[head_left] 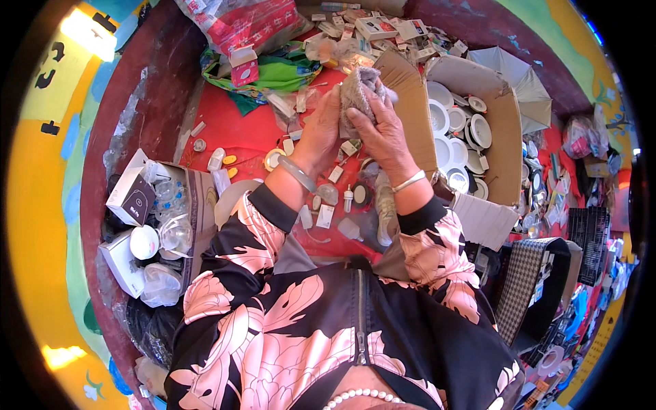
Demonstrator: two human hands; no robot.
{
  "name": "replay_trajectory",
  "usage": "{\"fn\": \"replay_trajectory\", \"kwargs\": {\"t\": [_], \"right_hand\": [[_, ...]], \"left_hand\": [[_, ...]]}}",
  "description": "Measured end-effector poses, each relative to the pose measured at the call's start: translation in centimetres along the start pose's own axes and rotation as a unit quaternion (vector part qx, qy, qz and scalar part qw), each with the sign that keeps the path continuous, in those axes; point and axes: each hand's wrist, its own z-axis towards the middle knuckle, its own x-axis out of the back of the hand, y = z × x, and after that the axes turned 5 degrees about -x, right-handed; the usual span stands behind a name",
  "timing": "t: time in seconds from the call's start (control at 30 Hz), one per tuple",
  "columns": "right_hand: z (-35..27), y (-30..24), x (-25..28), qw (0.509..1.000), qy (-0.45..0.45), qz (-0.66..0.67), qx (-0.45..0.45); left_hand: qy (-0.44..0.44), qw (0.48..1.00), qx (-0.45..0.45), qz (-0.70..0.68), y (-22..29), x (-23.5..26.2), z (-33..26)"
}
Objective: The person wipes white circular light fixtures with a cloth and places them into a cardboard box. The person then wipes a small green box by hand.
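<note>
A grey-brown cloth (357, 96) is bunched up between my two hands, held out in front of me. My left hand (322, 128) presses against its left side. From the right, my right hand (387, 133) closes around it, thumb and fingers on the fabric. Whether the cloth wraps anything cannot be seen. Below my hands, small white light parts (335, 174) and a white bulb (348, 199) lie on a red sheet (239, 137). A white ring-shaped light (275, 159) lies beside my left wrist.
To the right, an open cardboard box (506, 147) holds several round white lights (481, 130). Small boxes (376, 29) are heaped at the far side, near a green cloth (287, 72). On the left stands a carton (198, 205) beside clear plastic packaging (174, 232).
</note>
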Motion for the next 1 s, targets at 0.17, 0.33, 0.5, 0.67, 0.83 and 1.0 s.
{"fn": "replay_trajectory", "kwargs": {"t": [0.17, 0.33, 0.5, 0.67, 0.83, 1.0], "right_hand": [[0.4, -0.5, -0.7, 0.997, 0.074, 0.029, -0.007], [0.9, -0.5, -0.4, 0.968, 0.171, 0.175, -0.060], [1.5, 1.6, 0.9, 0.878, 0.155, 0.414, -0.183], [1.2, -2.0, 2.5, 0.863, 0.088, 0.466, -0.175], [-1.3, 0.2, -1.5, 0.998, -0.040, -0.054, 0.008], [-1.3, -1.8, -2.1, 0.997, 0.008, 0.004, -0.073]], "left_hand": [[-0.033, 0.997, 0.039, -0.062, 1.6, -0.9, -0.4], [-0.005, 0.999, 0.043, 0.012, 0.4, -0.2, -0.4], [-0.064, 0.993, 0.089, -0.050, -0.2, -0.1, -0.1], [0.034, 0.996, 0.034, -0.074, 0.5, 0.7, 0.5], [0.038, 0.996, -0.014, -0.077, -0.6, 0.4, 0.3], [0.056, 0.984, -0.126, 0.115, -0.7, 0.4, 0.1]]}}
